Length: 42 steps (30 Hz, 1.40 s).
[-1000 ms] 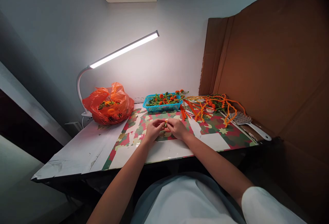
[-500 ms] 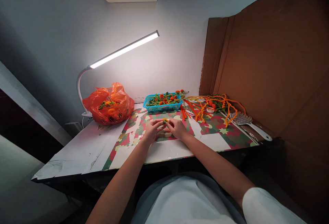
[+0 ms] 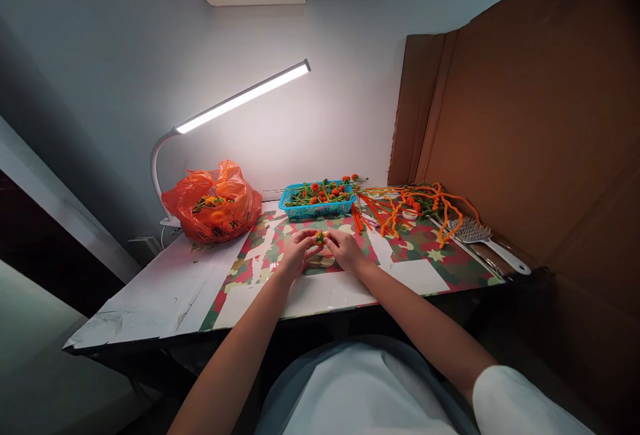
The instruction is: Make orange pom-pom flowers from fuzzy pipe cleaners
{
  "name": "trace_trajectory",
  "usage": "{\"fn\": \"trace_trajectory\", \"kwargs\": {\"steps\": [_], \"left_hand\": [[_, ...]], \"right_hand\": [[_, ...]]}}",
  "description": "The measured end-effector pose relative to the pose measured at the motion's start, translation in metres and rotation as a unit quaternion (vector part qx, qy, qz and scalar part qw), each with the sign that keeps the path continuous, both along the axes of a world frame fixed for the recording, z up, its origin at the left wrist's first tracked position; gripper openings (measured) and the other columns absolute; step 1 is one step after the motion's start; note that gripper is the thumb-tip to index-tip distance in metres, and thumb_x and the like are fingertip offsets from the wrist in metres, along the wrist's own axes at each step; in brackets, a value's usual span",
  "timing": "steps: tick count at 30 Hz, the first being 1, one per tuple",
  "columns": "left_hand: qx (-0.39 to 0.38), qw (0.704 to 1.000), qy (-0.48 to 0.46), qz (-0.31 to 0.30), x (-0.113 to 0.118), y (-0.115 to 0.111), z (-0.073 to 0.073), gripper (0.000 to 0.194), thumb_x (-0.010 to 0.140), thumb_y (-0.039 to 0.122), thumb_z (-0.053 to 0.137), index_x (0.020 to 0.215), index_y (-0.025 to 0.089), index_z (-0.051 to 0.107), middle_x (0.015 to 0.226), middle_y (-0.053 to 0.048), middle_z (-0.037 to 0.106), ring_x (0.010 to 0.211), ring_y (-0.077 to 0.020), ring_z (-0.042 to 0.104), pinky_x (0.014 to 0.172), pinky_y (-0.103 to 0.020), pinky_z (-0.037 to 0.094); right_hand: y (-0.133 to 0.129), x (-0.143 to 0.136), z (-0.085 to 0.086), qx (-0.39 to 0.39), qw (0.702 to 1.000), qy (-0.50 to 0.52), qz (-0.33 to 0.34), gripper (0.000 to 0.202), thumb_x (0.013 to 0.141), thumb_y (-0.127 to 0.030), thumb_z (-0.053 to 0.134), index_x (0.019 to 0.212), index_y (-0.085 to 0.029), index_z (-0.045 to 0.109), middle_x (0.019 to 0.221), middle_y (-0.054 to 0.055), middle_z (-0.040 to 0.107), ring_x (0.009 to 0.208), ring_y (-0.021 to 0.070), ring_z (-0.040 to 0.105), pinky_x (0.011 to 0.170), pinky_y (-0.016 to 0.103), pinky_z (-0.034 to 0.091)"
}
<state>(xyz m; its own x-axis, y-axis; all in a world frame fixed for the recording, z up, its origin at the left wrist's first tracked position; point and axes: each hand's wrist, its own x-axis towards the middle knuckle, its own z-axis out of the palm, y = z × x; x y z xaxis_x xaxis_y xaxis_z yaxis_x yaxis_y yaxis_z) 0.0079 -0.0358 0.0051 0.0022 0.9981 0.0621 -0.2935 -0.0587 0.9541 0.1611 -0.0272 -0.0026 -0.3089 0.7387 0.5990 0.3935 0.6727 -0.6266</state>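
Observation:
Between my fingertips is a small green-and-orange fuzzy flower piece (image 3: 320, 238), held above the middle of the table. My left hand (image 3: 299, 250) pinches it from the left, thumb and forefinger closed on it. From the right, my right hand (image 3: 344, 249) grips it the same way. The piece is tiny and partly covered by the fingers, so its exact shape is unclear. Just beyond my hands stands a blue plastic basket (image 3: 320, 210) filled with orange fuzzy flowers (image 3: 327, 191) on green stems.
An orange plastic bag (image 3: 225, 212) holding more flowers sits at left beside a lit lamp (image 3: 245, 96). To the right lie orange fuzzy strips (image 3: 395, 212) and a white brush (image 3: 500, 253). A cardboard panel (image 3: 525, 122) walls the right side of the table (image 3: 145, 295).
The small flower piece has turned between my fingers and shows more of its green side. Both hands stay in nearly the same place.

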Motion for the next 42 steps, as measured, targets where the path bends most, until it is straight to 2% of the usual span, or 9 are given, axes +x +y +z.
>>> {"fn": "trace_trajectory", "kwargs": {"steps": [6, 15, 22, 24, 29, 33, 38, 42], "left_hand": [[-0.005, 1.0, 0.005, -0.027, 0.0, -0.001, 0.001, 0.027, 0.063, 0.024, 0.069, 0.087, 0.018, 0.06, 0.083, -0.004, 0.067, 0.081, -0.0171, 0.066, 0.075, -0.034, 0.056], [-0.057, 0.996, -0.063, -0.019, 0.0, -0.001, 0.004, 0.024, 0.061, 0.017, 0.07, 0.084, 0.016, 0.063, 0.087, -0.007, 0.07, 0.078, -0.0187, 0.069, 0.067, -0.028, 0.057], [-0.04, 0.999, -0.024, -0.016, 0.001, -0.002, 0.003, 0.03, 0.059, 0.022, 0.076, 0.085, 0.015, 0.065, 0.088, -0.008, 0.07, 0.081, -0.0201, 0.068, 0.066, -0.029, 0.057], [-0.028, 0.999, 0.004, -0.017, 0.003, -0.004, 0.003, 0.032, 0.058, 0.025, 0.078, 0.085, 0.015, 0.065, 0.086, -0.007, 0.07, 0.08, -0.0198, 0.068, 0.066, -0.029, 0.057], [-0.004, 0.998, 0.064, -0.009, 0.006, -0.01, 0.004, 0.037, 0.055, 0.034, 0.081, 0.082, 0.016, 0.065, 0.087, -0.005, 0.069, 0.078, -0.0199, 0.068, 0.069, -0.032, 0.057], [0.025, 0.994, 0.098, -0.039, 0.005, -0.01, 0.003, 0.043, 0.054, 0.037, 0.082, 0.087, 0.016, 0.063, 0.08, -0.003, 0.069, 0.073, -0.019, 0.068, 0.068, -0.032, 0.056], [0.052, 0.993, 0.1, -0.024, 0.004, -0.008, 0.001, 0.044, 0.051, 0.035, 0.083, 0.084, 0.016, 0.061, 0.079, -0.002, 0.068, 0.073, -0.0171, 0.066, 0.065, -0.028, 0.053], [0.023, 0.998, 0.051, -0.03, 0.005, -0.007, 0.003, 0.042, 0.053, 0.034, 0.082, 0.084, 0.016, 0.062, 0.083, -0.004, 0.068, 0.078, -0.0169, 0.066, 0.065, -0.024, 0.052]], "right_hand": [[0.002, 0.002, -0.002, -0.017, 0.999, 0.043, 0.01, 0.023, 0.091, -0.03, 0.036, 0.08, -0.02, 0.054, 0.07, 0.0, 0.055, 0.064, 0.0141, 0.049, 0.06, 0.024, 0.036], [0.003, -0.001, 0.001, -0.056, 0.991, 0.117, 0.035, 0.016, 0.085, -0.029, 0.04, 0.085, -0.02, 0.054, 0.079, 0.001, 0.059, 0.071, 0.0149, 0.055, 0.066, 0.026, 0.042], [0.007, 0.0, -0.002, -0.069, 0.988, 0.14, 0.007, 0.024, 0.082, -0.035, 0.051, 0.099, -0.021, 0.059, 0.063, -0.003, 0.051, 0.061, 0.0135, 0.05, 0.057, 0.024, 0.038], [0.008, 0.0, -0.002, -0.066, 0.988, 0.14, 0.007, 0.025, 0.081, -0.036, 0.053, 0.097, -0.019, 0.063, 0.061, -0.003, 0.05, 0.059, 0.0131, 0.048, 0.055, 0.024, 0.037], [0.008, 0.001, 0.0, -0.048, 0.993, 0.107, 0.003, 0.017, 0.079, -0.028, 0.055, 0.081, -0.017, 0.067, 0.066, 0.002, 0.058, 0.059, 0.0134, 0.049, 0.055, 0.025, 0.038], [0.008, 0.001, 0.0, -0.049, 0.993, 0.103, -0.016, 0.015, 0.078, -0.027, 0.055, 0.078, -0.017, 0.067, 0.065, 0.002, 0.06, 0.059, 0.0135, 0.051, 0.055, 0.025, 0.038], [0.009, -0.001, 0.0, -0.106, 0.982, 0.157, 0.024, 0.018, 0.076, -0.029, 0.054, 0.077, -0.017, 0.067, 0.07, 0.003, 0.064, 0.066, 0.0154, 0.058, 0.061, 0.026, 0.044], [0.01, 0.001, 0.003, -0.164, 0.959, 0.229, 0.043, 0.023, 0.077, -0.032, 0.051, 0.078, -0.018, 0.068, 0.075, 0.004, 0.067, 0.072, 0.0169, 0.06, 0.064, 0.027, 0.047]]}}
